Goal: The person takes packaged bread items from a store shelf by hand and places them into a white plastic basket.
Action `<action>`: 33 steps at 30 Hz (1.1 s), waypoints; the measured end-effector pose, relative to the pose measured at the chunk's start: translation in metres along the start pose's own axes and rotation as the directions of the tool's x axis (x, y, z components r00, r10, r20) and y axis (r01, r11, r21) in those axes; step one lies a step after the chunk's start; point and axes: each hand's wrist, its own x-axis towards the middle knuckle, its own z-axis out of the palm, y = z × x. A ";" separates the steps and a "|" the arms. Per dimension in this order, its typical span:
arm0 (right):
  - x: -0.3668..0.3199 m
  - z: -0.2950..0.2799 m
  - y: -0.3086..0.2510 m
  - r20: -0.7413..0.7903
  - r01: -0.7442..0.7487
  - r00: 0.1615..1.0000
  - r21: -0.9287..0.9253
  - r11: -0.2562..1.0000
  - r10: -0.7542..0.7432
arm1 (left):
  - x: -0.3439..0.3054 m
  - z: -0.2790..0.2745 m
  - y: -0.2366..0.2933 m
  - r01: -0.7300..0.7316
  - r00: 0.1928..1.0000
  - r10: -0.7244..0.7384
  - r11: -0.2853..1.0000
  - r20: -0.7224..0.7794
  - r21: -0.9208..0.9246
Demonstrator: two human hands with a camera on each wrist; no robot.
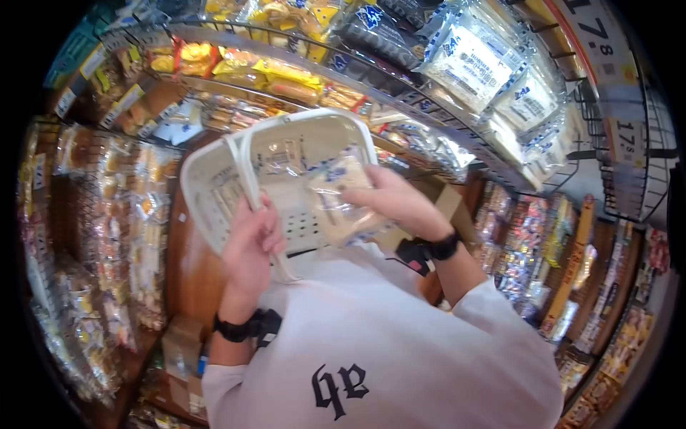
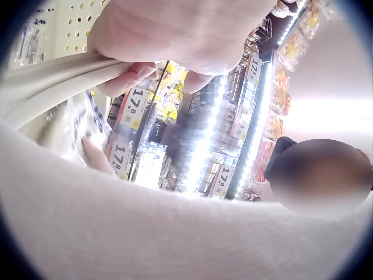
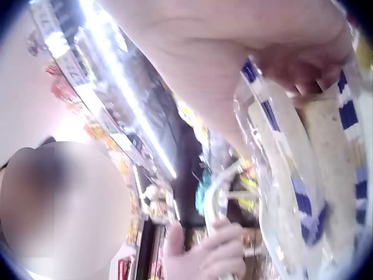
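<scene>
In the head view my left hand (image 1: pixel 250 239) grips the pale handle (image 1: pixel 246 168) of a white plastic basket (image 1: pixel 296 193). The handle (image 2: pixel 46 84) runs out from under the curled fingers in the left wrist view. My right hand (image 1: pixel 400 204) pinches a clear packet of bread (image 1: pixel 339 196) over the right part of the basket, thumb on its face. Close up in the right wrist view, the packet (image 3: pixel 291 157) has blue-and-white edges and pale slices inside. Another clear packet (image 1: pixel 279 156) lies in the basket.
Wire shelves of packaged bread (image 1: pixel 471 57) stand ahead, with a price tag (image 1: pixel 625 150) at the right. Hanging packets (image 1: pixel 150 207) line the left side. A cardboard box (image 1: pixel 450 207) sits behind the right hand. Another person (image 2: pixel 317 175) appears in the left wrist view.
</scene>
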 end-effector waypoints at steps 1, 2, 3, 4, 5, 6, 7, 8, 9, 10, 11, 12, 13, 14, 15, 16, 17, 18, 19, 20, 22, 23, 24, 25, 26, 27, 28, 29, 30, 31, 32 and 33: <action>-0.017 -0.025 -0.004 0.022 -0.086 0.996 -0.011 0.996 0.086 | 0.001 0.002 0.000 0.008 1.000 -0.008 1.000 0.012 -0.002; -0.041 -0.043 -0.013 -0.041 -0.085 0.995 0.116 0.990 0.090 | 0.002 0.002 0.002 0.010 1.000 -0.010 1.000 0.019 0.003; -0.068 -0.058 -0.024 -0.121 -0.053 0.988 0.300 0.953 0.093 | 0.004 0.001 0.004 0.012 1.000 -0.012 1.000 0.019 0.015; -0.092 -0.087 -0.010 -0.327 0.146 0.942 0.194 0.970 -0.076 | 0.005 0.000 0.004 0.010 1.000 -0.010 1.000 0.024 0.002; -0.117 -0.117 0.004 -0.523 0.296 0.814 -0.003 0.955 -0.253 | 0.006 0.002 0.006 0.012 1.000 -0.012 1.000 0.010 -0.006; -0.141 -0.146 0.018 -0.664 0.343 0.633 -0.220 0.913 -0.397 | 0.007 0.003 0.008 0.021 1.000 -0.021 1.000 -0.004 -0.014; -0.144 -0.157 0.002 -0.683 0.493 0.635 -0.001 0.870 -0.361 | 0.007 0.003 0.009 0.032 0.999 -0.032 0.999 -0.018 -0.023; -0.141 -0.161 -0.016 -0.620 0.601 0.728 0.371 0.708 -0.293 | 0.009 0.002 0.006 0.025 1.000 -0.025 0.999 -0.014 -0.022; -0.142 -0.171 -0.025 -0.567 0.602 0.775 0.528 0.599 -0.279 | 0.010 -0.002 0.005 0.018 1.000 -0.018 1.000 -0.011 -0.024; -0.141 -0.181 -0.030 -0.564 0.612 0.777 0.569 0.549 -0.282 | 0.012 -0.005 0.003 0.010 1.000 -0.010 1.000 -0.003 -0.025; -0.141 -0.195 -0.029 -0.623 0.637 0.738 0.518 0.571 -0.258 | 0.013 -0.006 0.002 0.014 1.000 -0.015 0.999 -0.012 -0.029; -0.137 -0.212 -0.022 -0.699 0.646 0.673 0.397 0.652 -0.241 | 0.014 -0.008 0.003 0.017 1.000 -0.017 0.999 -0.020 -0.033; -0.132 -0.218 -0.023 -0.754 0.651 0.614 0.317 0.690 -0.233 | 0.015 -0.009 0.003 0.013 1.000 -0.014 0.999 -0.026 -0.035; -0.127 -0.224 -0.023 -0.804 0.642 0.551 0.237 0.729 -0.224 | 0.015 -0.011 0.002 0.009 1.000 -0.010 0.999 -0.018 -0.050; -0.125 -0.227 -0.029 -0.771 0.666 0.603 0.343 0.662 -0.206 | 0.014 -0.013 0.002 0.006 1.000 -0.006 0.998 -0.010 -0.060; -0.124 -0.233 -0.037 -0.734 0.677 0.652 0.448 0.584 -0.192 | 0.013 -0.014 0.004 0.002 1.000 -0.002 0.998 -0.001 -0.065; -0.123 -0.238 -0.044 -0.694 0.676 0.696 0.548 0.493 -0.184 | 0.013 -0.016 0.006 0.003 1.000 -0.003 0.998 0.001 -0.064; -0.120 -0.241 -0.055 -0.717 0.675 0.667 0.468 0.571 -0.201 | 0.013 -0.017 0.007 0.003 1.000 -0.003 0.998 0.004 -0.061; -0.111 -0.243 -0.062 -0.805 0.701 0.565 0.352 0.620 -0.182 | 0.013 -0.018 0.008 0.001 1.000 0.000 0.998 0.009 -0.057; -0.099 -0.246 -0.070 -0.875 0.707 0.452 0.234 0.668 -0.172 | 0.015 -0.018 0.010 -0.005 1.000 0.005 0.998 0.010 -0.061; -0.090 -0.274 -0.071 -0.881 0.731 0.444 0.253 0.634 -0.160 | 0.015 -0.021 0.012 -0.006 1.000 0.007 0.997 0.007 -0.075; -0.090 -0.296 -0.068 -0.821 0.737 0.551 0.394 0.549 -0.151 | 0.015 -0.022 0.013 -0.008 1.000 0.009 0.998 0.005 -0.068; -0.084 -0.320 -0.065 -0.802 0.751 0.582 0.471 0.463 -0.130 | 0.015 -0.023 0.014 -0.010 1.000 0.010 0.998 0.000 -0.064; -0.083 -0.337 -0.063 -0.756 0.748 0.631 0.533 0.396 -0.173 | 0.015 -0.024 0.015 -0.011 1.000 0.011 0.998 -0.005 -0.060; -0.081 -0.355 -0.060 -0.705 0.730 0.676 0.598 0.332 -0.217 | 0.015 -0.026 0.016 -0.011 1.000 0.011 0.998 0.001 -0.065; -0.080 -0.372 -0.057 -0.649 0.698 0.716 0.661 0.274 -0.258 | 0.015 -0.027 0.016 -0.012 1.000 0.012 0.998 0.006 -0.069; -0.073 -0.318 -0.088 -0.705 0.724 0.689 0.663 0.189 -0.167 | 0.014 -0.029 0.017 -0.011 1.000 0.011 0.997 0.012 -0.072; -0.068 -0.286 -0.105 -0.748 0.751 0.660 0.653 0.103 -0.071 | 0.014 -0.030 0.018 -0.012 1.000 0.013 0.997 0.010 -0.071; -0.069 -0.288 -0.103 -0.683 0.701 0.710 0.709 0.082 -0.170 | 0.014 -0.030 0.020 -0.013 1.000 0.013 0.997 0.008 -0.070; -0.070 -0.289 -0.100 -0.606 0.643 0.749 0.762 0.076 -0.266 | 0.014 -0.030 0.021 -0.013 1.000 0.013 0.998 0.006 -0.069; -0.075 -0.288 -0.097 -0.577 0.618 0.769 0.782 0.085 -0.276 | 0.014 -0.031 0.022 -0.016 1.000 0.016 0.997 0.004 -0.073; -0.077 -0.281 -0.098 -0.547 0.592 0.787 0.801 0.095 -0.286 | 0.015 -0.031 0.022 -0.018 1.000 0.019 0.997 0.003 -0.077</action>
